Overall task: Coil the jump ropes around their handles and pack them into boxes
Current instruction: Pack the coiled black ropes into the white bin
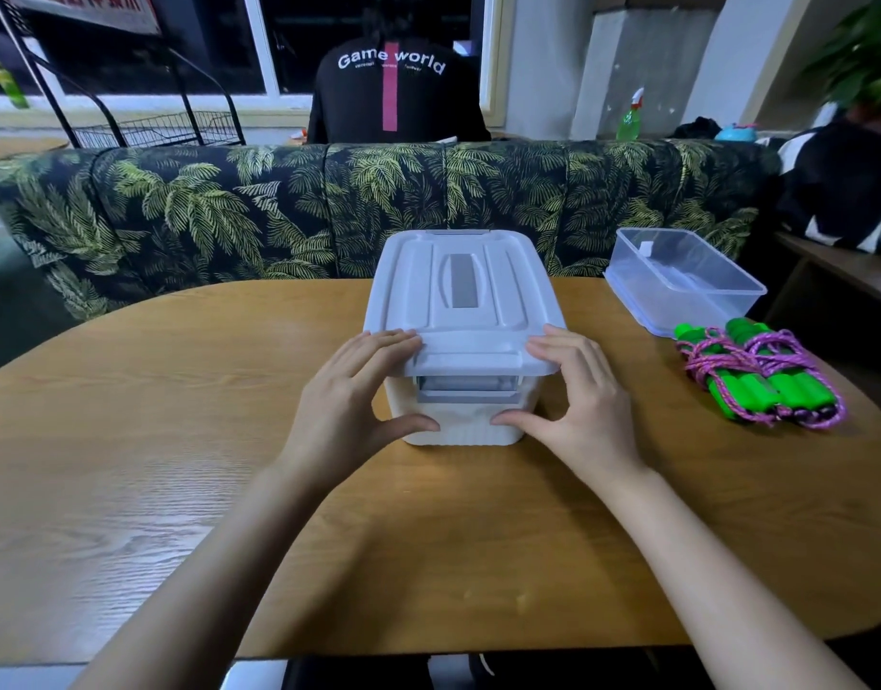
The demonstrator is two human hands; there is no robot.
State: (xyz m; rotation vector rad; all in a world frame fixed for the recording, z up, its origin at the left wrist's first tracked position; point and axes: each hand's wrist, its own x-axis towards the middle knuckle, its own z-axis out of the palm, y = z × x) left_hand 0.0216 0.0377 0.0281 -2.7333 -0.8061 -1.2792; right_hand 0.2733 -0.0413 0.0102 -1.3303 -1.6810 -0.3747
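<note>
A white storage box (461, 430) with a pale grey lid (458, 291) stands in the middle of the table, lid on. My left hand (351, 390) grips its near left corner, fingers on the lid's front edge and thumb against the box wall. My right hand (578, 390) grips the near right corner the same way. A jump rope (757, 378) with green handles lies coiled in its pink-purple cord on the table to the right, apart from both hands. A clear plastic box (682, 281) without a lid stands behind the rope.
The wooden table (179, 440) has a rounded edge. A leaf-patterned sofa (229, 206) runs along its far side. A person in a black shirt (393, 92) sits beyond it, back turned. A green spray bottle (630, 119) and a wire rack (154, 127) stand further back.
</note>
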